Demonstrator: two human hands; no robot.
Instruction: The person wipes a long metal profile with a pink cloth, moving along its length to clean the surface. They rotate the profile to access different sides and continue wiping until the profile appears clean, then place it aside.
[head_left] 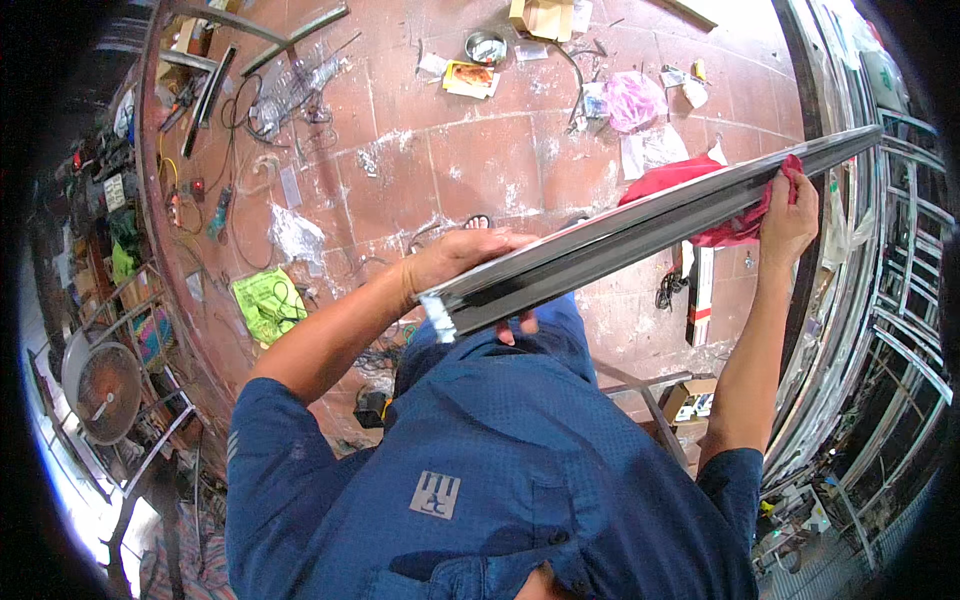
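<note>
A long grey and black metal profile (590,262) slants across in front of me, its cut near end at the left and its far end up at the right. My left hand (465,252) is closed round it close to the cut end, with fingertips showing below its lower edge. Toward the far end, my right hand (790,222) is closed on a red cloth (728,233) and presses it against the profile. Much of the cloth hangs behind and below the metal, so part of it is hidden.
Scattered on the tiled floor are a metal bowl (486,46), a pink plastic bag (634,101), a lime green bag (268,305) and cables. A cardboard box (543,18) stands at the far side. Metal frames (905,250) line the right; a round fan (103,393) is at left.
</note>
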